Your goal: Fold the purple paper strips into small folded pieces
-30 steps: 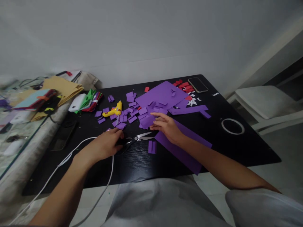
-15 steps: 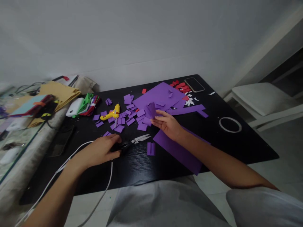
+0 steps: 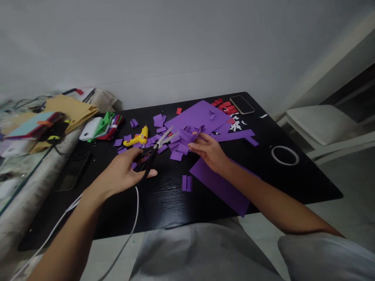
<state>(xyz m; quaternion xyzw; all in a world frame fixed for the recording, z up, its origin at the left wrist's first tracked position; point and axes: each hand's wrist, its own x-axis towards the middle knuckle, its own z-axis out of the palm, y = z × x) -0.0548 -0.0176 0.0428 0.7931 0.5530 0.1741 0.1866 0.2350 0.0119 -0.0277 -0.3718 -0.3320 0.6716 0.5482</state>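
Note:
My left hand [image 3: 124,169] grips the dark handles of a pair of scissors [image 3: 159,145], raised off the table with the pale blades parted and pointing up to the right. My right hand [image 3: 209,152] pinches a folded purple paper piece [image 3: 197,134] between thumb and fingers, just right of the blade tips. Beneath and around both hands lie several small purple paper pieces [image 3: 176,156]. One folded purple piece [image 3: 186,183] lies by itself nearer me. A purple sheet [image 3: 219,187] lies under my right forearm.
A yellow glue gun [image 3: 137,139] lies among the purple pieces. Behind is a large purple sheet [image 3: 190,117], with red scraps [image 3: 227,106] and a phone [image 3: 242,104] at right. A white ring [image 3: 285,155] lies farther right. A white cable [image 3: 137,207] crosses the table's front edge.
My left hand has lifted the scissors off the table and turned them up toward the right hand, with the blades opened wider. The purple piece in my right hand has tilted.

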